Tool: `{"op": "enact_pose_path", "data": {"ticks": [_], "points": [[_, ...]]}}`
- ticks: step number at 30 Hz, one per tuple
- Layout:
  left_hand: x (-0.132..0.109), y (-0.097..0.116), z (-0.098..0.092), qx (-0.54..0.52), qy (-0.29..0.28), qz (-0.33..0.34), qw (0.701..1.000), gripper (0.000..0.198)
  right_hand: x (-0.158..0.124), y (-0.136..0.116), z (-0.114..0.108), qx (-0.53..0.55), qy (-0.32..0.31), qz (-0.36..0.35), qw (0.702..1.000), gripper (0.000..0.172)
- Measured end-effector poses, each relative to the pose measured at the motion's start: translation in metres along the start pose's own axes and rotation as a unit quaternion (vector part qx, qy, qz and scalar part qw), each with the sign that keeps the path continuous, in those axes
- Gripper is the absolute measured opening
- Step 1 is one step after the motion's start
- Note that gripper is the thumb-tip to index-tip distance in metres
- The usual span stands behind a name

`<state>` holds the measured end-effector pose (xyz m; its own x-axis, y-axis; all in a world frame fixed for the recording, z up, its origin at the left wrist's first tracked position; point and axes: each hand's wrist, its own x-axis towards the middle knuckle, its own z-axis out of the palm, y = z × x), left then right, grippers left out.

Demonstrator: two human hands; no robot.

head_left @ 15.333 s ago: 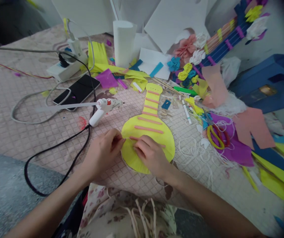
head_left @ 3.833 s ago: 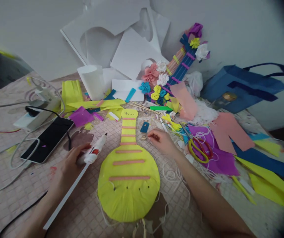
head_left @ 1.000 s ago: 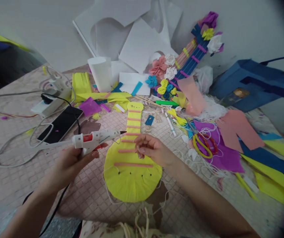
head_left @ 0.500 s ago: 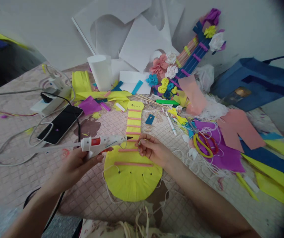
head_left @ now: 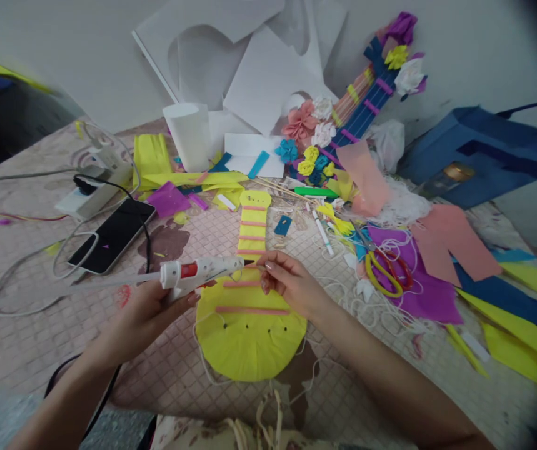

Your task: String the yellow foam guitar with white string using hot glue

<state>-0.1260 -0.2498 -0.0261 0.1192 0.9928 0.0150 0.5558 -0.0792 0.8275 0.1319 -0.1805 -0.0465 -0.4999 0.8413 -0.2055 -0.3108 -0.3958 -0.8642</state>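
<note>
My left hand (head_left: 162,307) grips a white hot glue gun (head_left: 197,273), its dark nozzle pointing right and a long glue stick sticking out behind. Close to the nozzle tip, the fingers of my right hand (head_left: 284,278) are pinched together; something tiny may be between them, too small to name. Both hands are over a yellow paper guitar (head_left: 252,350) lying flat, with pink strips across its neck and body and small dark holes near its lower part. White string lies loosely around the guitar's body.
Scissors (head_left: 381,272) lie among white string and purple paper at the right. A phone (head_left: 113,236) and a power strip (head_left: 85,190) with cables are at the left. Behind stand a white cup (head_left: 188,137) and a flower-decorated blue guitar (head_left: 366,119); a blue bag (head_left: 484,156) sits far right.
The glue gun in my left hand has shifted slightly right, bringing its nozzle to the fingertips of my right hand. My right hand has barely moved.
</note>
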Motion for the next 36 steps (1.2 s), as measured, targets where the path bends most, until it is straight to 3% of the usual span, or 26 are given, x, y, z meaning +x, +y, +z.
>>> {"op": "enact_pose_path", "data": {"ticks": [3, 9, 18, 25, 32, 36], "points": [[0.001, -0.001, 0.000, 0.001, -0.033, 0.008, 0.999, 0.031, 0.001, 0.001, -0.001, 0.015, 0.014, 0.019, 1.000, 0.020], [0.000, 0.002, -0.001, 0.012, -0.036, 0.019, 0.999, 0.026, 0.003, 0.007, -0.003, 0.001, 0.017, -0.009, 1.000, 0.021], [0.003, 0.007, 0.003, -0.005, -0.027, 0.029, 0.999, 0.013, 0.003, 0.004, 0.000, 0.037, 0.024, 0.002, 0.999, 0.022], [0.001, 0.000, 0.003, 0.019, -0.013, 0.048, 0.999, 0.036, 0.004, 0.006, -0.001, 0.038, 0.019, 0.007, 0.999, 0.022], [-0.001, -0.007, 0.003, 0.040, -0.029, 0.033, 0.998, 0.012, 0.004, 0.007, -0.002, 0.047, 0.012, 0.004, 0.999, 0.020], [-0.001, -0.009, 0.003, 0.047, -0.024, 0.036, 0.998, 0.014, 0.004, 0.006, -0.001, 0.048, 0.013, 0.007, 0.999, 0.021]]}}
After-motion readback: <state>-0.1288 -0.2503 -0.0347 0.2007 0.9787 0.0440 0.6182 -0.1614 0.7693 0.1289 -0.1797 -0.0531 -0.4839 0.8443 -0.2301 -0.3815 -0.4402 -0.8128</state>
